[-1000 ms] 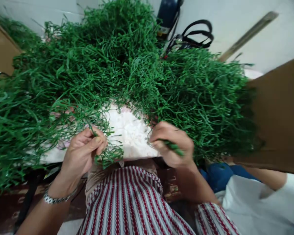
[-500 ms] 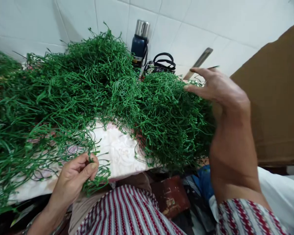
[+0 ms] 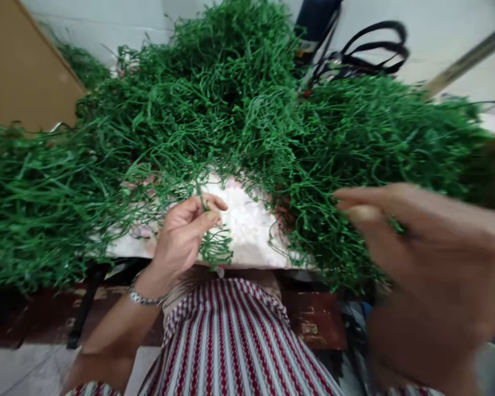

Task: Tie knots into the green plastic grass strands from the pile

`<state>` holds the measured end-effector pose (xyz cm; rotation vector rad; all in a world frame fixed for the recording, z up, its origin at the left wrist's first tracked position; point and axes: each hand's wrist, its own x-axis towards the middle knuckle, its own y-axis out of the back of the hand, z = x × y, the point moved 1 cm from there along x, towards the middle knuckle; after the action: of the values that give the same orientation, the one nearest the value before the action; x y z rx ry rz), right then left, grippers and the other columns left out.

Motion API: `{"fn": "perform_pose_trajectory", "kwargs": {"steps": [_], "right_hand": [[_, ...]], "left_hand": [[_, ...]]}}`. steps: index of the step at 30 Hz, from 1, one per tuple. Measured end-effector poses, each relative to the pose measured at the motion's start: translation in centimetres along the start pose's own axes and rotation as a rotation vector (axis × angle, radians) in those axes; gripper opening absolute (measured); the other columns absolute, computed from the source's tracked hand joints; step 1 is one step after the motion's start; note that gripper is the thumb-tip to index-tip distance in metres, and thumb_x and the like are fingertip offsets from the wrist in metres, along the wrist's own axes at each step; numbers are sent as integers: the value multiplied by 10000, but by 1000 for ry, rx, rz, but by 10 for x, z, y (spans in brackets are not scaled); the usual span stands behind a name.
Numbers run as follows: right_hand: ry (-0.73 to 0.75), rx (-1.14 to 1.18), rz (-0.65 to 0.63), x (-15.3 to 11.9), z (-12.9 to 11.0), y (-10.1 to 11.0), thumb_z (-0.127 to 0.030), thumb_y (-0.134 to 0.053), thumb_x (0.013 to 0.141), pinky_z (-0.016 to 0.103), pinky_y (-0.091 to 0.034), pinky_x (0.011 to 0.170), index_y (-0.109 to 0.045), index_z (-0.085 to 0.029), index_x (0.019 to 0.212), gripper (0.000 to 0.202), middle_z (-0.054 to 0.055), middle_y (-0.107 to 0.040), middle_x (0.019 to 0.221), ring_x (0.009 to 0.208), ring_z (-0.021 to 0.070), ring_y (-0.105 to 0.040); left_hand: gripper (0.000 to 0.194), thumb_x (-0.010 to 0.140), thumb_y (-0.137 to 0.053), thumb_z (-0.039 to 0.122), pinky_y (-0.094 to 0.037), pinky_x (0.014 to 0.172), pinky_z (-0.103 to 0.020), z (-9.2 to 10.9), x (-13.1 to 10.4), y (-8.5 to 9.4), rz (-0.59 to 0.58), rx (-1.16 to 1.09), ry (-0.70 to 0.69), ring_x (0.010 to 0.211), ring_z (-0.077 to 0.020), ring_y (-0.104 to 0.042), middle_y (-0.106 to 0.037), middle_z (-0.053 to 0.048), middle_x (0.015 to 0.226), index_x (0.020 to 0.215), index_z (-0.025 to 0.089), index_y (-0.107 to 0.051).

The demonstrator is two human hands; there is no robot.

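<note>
My left hand [image 3: 187, 228] is closed in a pinch on a small bunch of green stems [image 3: 216, 247], which hangs below the fingers over the table's front edge. My right hand [image 3: 416, 236], blurred by motion, is near the camera at the right, over the right part of the green pile [image 3: 355, 143]. Its thumb and forefinger are close together; whether anything is between them is too blurred to tell. Thin curly green stems with small buds cover much of the pale flowered tablecloth [image 3: 247, 220], left, back and right.
A dark blue flask [image 3: 315, 22] and a bag with black handles [image 3: 375, 52] stand behind the pile by the tiled wall. A cardboard panel [image 3: 28, 71] is at the left. A flat metal strip [image 3: 470, 60] leans at the back right. Below is a red-brown surface [image 3: 317, 324].
The view has swung left and closer. My right hand has come back from the rear of the pile toward me, its fingers drawn together. My left hand still pinches the stems.
</note>
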<state>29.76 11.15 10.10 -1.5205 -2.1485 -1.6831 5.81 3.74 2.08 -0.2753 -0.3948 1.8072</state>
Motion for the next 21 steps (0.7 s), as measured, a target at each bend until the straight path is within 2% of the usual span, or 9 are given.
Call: {"fn": "perform_pose_trajectory", "kwargs": {"steps": [1,3,5,8,11,15,18,21], "right_hand": [[63,58,-93,-3,-8,-21,-158,-612,781,264,-403,598,-673,-199,935,171,29,-647,783,689,125,-577],[132,255,-199,-6,-21,-59,-159,-574,804,263,-451,664,-654,-175,945,163,37,-649,820,746,131,-595],[145,404,-232,-6,-28,-89,-179,-564,815,290,-468,746,-631,-166,1003,200,57,-642,906,845,152,-594],[161,536,-266,-6,-34,-120,-250,-592,804,348,-452,840,-609,-183,1052,257,66,-626,987,962,182,-560],[143,612,-267,-10,-38,-139,-298,-629,775,371,-439,849,-617,-202,1025,268,59,-609,992,974,191,-535],[92,643,-198,-16,-41,-155,-269,-628,772,378,-416,841,-633,-218,973,207,44,-589,937,936,186,-519],[107,613,-170,-16,-42,-158,-257,-625,771,370,-404,834,-638,-213,868,108,39,-577,895,919,182,-504],[116,582,-130,-16,-40,-156,-231,-613,775,355,-402,813,-615,-197,798,41,41,-577,861,893,179,-503]], "left_hand": [[76,711,-647,198,-439,662,-235,-1,2,-1,-8,-27,6,659,-93,-529,-580,-38,843,684,134,-616],[64,718,-635,188,-451,706,-243,-2,5,-1,-29,-83,22,706,-98,-548,-576,-37,879,686,136,-618],[61,714,-639,186,-457,767,-257,-3,5,-1,-36,-123,23,788,-112,-558,-574,-39,916,681,140,-617],[70,702,-653,209,-463,819,-283,-3,3,0,0,-137,0,870,-131,-550,-575,-36,938,680,156,-613],[79,708,-646,230,-470,812,-292,-4,2,1,43,-121,-26,864,-131,-548,-573,-28,949,687,166,-604],[107,699,-643,249,-470,680,-255,-4,0,2,58,-76,-27,759,-118,-542,-582,-29,927,663,165,-588],[106,696,-639,242,-447,606,-235,-4,1,3,37,-84,-2,687,-107,-531,-593,-26,868,653,164,-582],[84,725,-623,244,-446,636,-238,-6,5,3,-40,-82,56,697,-111,-549,-608,-25,818,729,160,-616]]}}
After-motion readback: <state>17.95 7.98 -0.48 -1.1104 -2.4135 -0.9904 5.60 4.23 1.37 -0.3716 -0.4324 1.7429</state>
